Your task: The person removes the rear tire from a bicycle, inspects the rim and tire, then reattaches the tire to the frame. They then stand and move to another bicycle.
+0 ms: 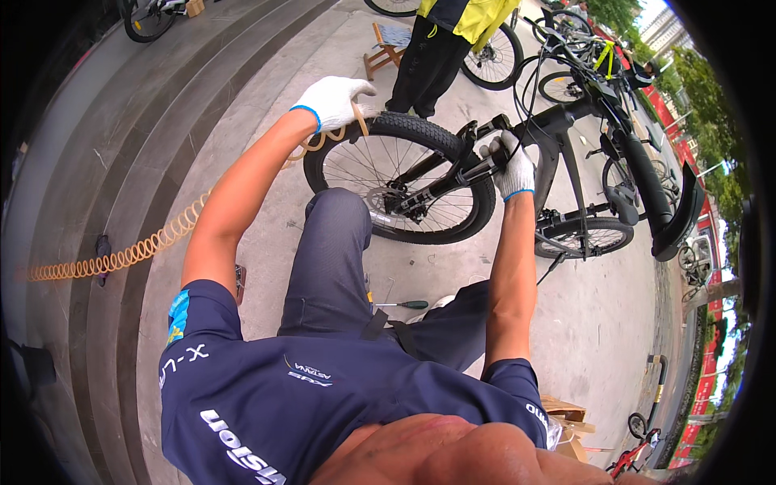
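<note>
Head view: front wheel (393, 200) sat just ahead of the wearer's bent knee (335, 222), between the two gloved hands, mounted in the black bike's fork (436, 192). Left hand (333, 103) was up by the tyre (416, 129), fingers apparently grasping the near end of the tan coiled hose (162, 237); whether a nozzle was in there, couldn't tell, hidden. Right hand (514, 168) had its fingers wrapped around the upper fork, near the bike's frame (554, 166). Hose stretched off to the left, past the left forearm (242, 186).

Handling, my judgement: firm right grip mattered most, so the wheel wouldn't swing. The left wanted a hold close to the hose's end, with enough slack that the coil's pull didn't drag the hand away. Loose loops hung close to the wheel; best kept clear of it. Screwdriver (414, 305) lay on the concrete (590, 315) near the knees, worth not stepping on.
</note>
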{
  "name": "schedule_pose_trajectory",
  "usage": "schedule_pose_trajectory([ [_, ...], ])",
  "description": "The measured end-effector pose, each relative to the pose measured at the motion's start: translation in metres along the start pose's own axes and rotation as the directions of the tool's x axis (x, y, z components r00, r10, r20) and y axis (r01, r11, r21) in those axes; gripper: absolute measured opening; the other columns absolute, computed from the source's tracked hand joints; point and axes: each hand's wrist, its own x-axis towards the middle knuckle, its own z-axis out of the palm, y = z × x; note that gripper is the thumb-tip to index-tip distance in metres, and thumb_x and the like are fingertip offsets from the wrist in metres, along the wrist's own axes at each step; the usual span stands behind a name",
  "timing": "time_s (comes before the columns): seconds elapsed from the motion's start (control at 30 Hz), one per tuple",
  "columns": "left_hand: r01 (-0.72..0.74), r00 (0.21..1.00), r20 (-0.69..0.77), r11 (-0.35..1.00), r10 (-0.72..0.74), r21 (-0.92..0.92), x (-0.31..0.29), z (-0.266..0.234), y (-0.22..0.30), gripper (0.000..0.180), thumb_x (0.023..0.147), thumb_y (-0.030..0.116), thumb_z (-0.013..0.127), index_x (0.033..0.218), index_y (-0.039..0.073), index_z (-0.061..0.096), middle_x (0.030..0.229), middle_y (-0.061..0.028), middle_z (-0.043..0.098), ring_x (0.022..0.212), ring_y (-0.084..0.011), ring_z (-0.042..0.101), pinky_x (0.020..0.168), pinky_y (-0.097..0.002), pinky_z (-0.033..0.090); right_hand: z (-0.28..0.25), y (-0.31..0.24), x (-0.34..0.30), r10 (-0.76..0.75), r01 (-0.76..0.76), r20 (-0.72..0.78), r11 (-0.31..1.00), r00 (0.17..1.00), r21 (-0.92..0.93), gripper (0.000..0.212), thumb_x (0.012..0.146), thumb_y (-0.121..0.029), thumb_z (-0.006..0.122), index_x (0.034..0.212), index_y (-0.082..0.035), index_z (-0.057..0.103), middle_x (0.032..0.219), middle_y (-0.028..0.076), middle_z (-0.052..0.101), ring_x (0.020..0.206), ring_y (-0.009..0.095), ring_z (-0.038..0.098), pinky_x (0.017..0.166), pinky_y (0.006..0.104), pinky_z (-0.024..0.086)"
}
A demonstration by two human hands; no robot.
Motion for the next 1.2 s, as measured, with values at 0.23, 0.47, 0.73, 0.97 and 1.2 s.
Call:
schedule_pose_trajectory([
  [0.23, -0.316, 0.904, 0.326, 0.946, 0.276, 0.074, 0.061, 0.057, 0.063, 0.060, 0.090, 0.029, 0.084, 0.146, 0.013, 0.068, 0.122, -0.0192, 0.079, 0.116, -0.0403, 0.075, 0.098, -0.0490, 0.060, -0.013, 0.006, -0.020, -0.087, 0.085, 0.023, 0.994, 0.996, 0.068, 0.025, 0.107, -0.017, 0.071, 0.119, 0.005, 0.068, 0.094, 0.013, 0.074, 0.073, 0.017, 0.068, 0.074, 0.0386, 0.067],
  [0.47, -0.365, 0.909, 0.331, 0.868, 0.254, 0.336, 0.074, 0.095, 0.082, 0.046, 0.094, 0.019, 0.078, 0.139, 0.020, 0.070, 0.110, -0.0176, 0.079, 0.106, -0.0406, 0.077, 0.089, -0.0511, 0.060, -0.026, 0.013, -0.018, -0.175, 0.193, -0.084, 0.927, 0.981, 0.321, 0.028, 0.096, -0.015, 0.084, 0.119, -0.007, 0.069, 0.104, 0.017, 0.076, 0.073, 0.018, 0.069, 0.067, 0.0363, 0.061],
  [0.73, -0.066, 0.975, 0.213, 0.998, 0.069, -0.019, -0.015, 0.049, -0.091, 0.058, 0.090, 0.031, 0.088, 0.140, 0.010, 0.069, 0.121, -0.0207, 0.079, 0.114, -0.0419, 0.075, 0.099, -0.0488, 0.057, -0.040, 0.001, -0.008, -0.185, 0.088, 0.166, 0.879, 0.969, 0.468, 0.029, 0.109, -0.010, 0.065, 0.137, -0.006, 0.061, 0.111, 0.018, 0.074, 0.071, 0.015, 0.063, 0.065, 0.0332, 0.058],
  [0.97, -0.009, 0.995, 0.093, 0.976, 0.030, -0.217, -0.067, 0.104, -0.129, 0.061, 0.104, 0.036, 0.075, 0.158, 0.012, 0.058, 0.148, -0.0210, 0.069, 0.136, -0.0421, 0.066, 0.114, -0.0474, 0.052, -0.046, 0.008, -0.008, -0.118, 0.045, 0.158, 0.915, 0.980, 0.401, 0.030, 0.110, -0.011, 0.066, 0.137, -0.001, 0.060, 0.117, 0.020, 0.076, 0.071, 0.016, 0.065, 0.065, 0.0350, 0.059],
  [1.2, -0.095, 0.969, 0.199, 0.963, 0.148, -0.253, -0.054, 0.075, -0.121, 0.061, 0.103, 0.035, 0.077, 0.158, 0.013, 0.059, 0.144, -0.0198, 0.071, 0.132, -0.0393, 0.068, 0.111, -0.0457, 0.054, -0.040, 0.048, -0.051, -0.180, 0.255, -0.226, 0.893, 0.957, 0.371, 0.042, 0.117, -0.038, 0.053, 0.139, -0.003, 0.061, 0.128, 0.020, 0.073, 0.097, 0.024, 0.070, 0.086, 0.0446, 0.060],
])
